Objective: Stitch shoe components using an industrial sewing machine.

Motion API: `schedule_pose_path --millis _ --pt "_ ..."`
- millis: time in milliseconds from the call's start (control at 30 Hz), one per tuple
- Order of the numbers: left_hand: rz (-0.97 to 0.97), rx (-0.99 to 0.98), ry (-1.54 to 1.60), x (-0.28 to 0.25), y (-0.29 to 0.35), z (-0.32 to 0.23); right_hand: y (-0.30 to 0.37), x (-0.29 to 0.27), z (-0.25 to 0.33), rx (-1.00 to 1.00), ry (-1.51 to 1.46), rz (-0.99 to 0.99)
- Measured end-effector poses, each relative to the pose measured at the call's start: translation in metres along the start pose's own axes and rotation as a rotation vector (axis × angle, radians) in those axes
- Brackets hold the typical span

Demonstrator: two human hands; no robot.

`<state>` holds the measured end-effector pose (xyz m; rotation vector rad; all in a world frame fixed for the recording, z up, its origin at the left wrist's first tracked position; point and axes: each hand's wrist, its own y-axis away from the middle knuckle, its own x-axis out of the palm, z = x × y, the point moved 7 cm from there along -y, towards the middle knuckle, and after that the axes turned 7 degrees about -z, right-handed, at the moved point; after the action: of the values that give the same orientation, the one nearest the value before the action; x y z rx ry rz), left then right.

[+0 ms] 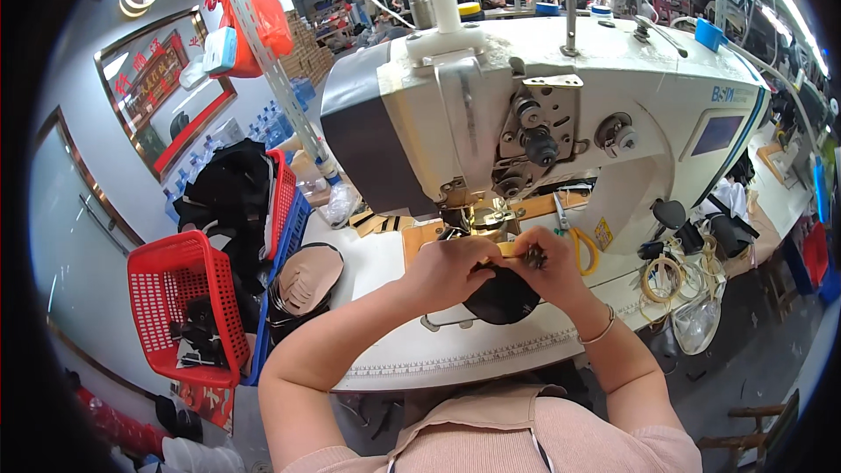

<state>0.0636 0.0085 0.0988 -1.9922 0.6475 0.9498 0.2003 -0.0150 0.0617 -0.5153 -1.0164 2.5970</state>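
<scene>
Both hands meet just in front of the needle area of a large white sewing machine (403,114). My left hand (447,273) is closed in a pinch at one end of a short yellow strip (508,250). At the strip's other end my right hand (554,270) has its fingers curled, with a small dark metallic thing (533,256) among them that I cannot make out. A rounded black fabric piece (501,300) lies below the hands on the white machine table (385,346). Behind the fingers are shiny brass-coloured machine parts (491,215).
Yellow-handled scissors (584,250) lie right of my right hand. Stacked rounded beige and black pieces (308,280) sit at the table's left edge, beside a red basket (188,250) holding black scraps. Tape rolls (661,280) and black pieces hang at the right.
</scene>
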Motion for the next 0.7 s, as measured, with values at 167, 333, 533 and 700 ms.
schedule_pose_path --millis 167,333,533,700 --pt "-0.041 -0.325 0.326 0.006 0.003 0.023 -0.001 0.004 -0.012 0.216 -0.141 0.051" --pt "-0.097 -0.446 0.521 0.012 0.002 0.035 -0.003 0.004 -0.010 0.225 -0.143 0.089" --pt "-0.109 -0.461 0.537 0.010 0.000 0.038 -0.006 0.006 -0.012 0.229 -0.126 0.116" --pt "-0.070 -0.498 0.553 0.010 0.000 0.037 -0.008 0.006 -0.010 0.220 -0.119 0.139"
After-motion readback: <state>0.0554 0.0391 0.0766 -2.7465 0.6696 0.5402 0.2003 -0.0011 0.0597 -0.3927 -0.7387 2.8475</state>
